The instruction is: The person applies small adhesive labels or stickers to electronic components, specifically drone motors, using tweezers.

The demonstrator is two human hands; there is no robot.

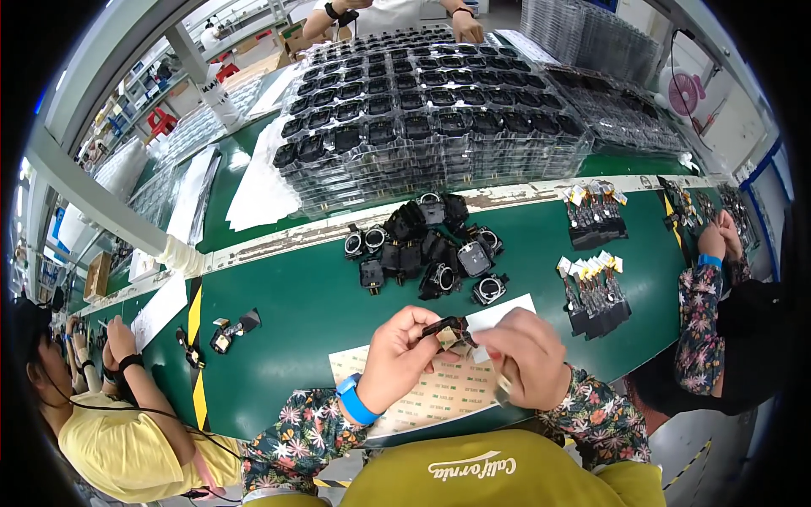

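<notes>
My left hand grips a small black plastic housing, with a tan patch on its face, between thumb and fingers. Close against the housing's right side is my right hand, its fingers pinched together; what they hold is too small to make out. Beneath both hands lies a pale sheet of adhesive pieces with printed backing. A white slip of paper sticks out behind the right fingers. Just beyond is a loose pile of black housings, some with silver rings.
Clear trays of black parts are stacked beyond the worn ledge. Bundles of flex cables lie to the right. A few small parts lie left beside yellow-black tape. Other people work left, right and opposite.
</notes>
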